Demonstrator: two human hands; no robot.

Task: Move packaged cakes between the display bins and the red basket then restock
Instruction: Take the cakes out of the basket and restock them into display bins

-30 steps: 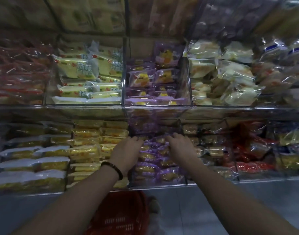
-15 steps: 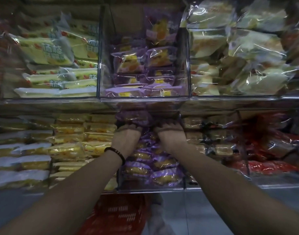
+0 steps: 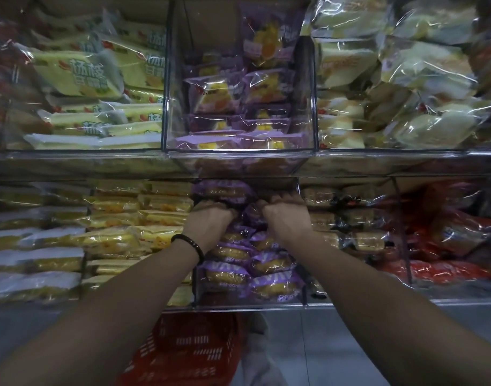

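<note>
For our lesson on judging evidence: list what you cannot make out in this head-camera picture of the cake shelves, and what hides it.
Fingertips of left hand and right hand: head view, buried among purple cakes in shadow; grip unclear.
The red basket: head view, cut by bottom edge and covered by the left forearm; contents unseen.
Back of the lower bin: head view, hidden under the upper shelf.

Purple-wrapped golden cakes have white squiggles on the film. Left of them are bright yellow plastic packs, then white-and-yellow packs. Right of them it's shiny red wrappers. Above sit purple packs with yellow pictures. Below them is a red slotted plastic basket.
</note>
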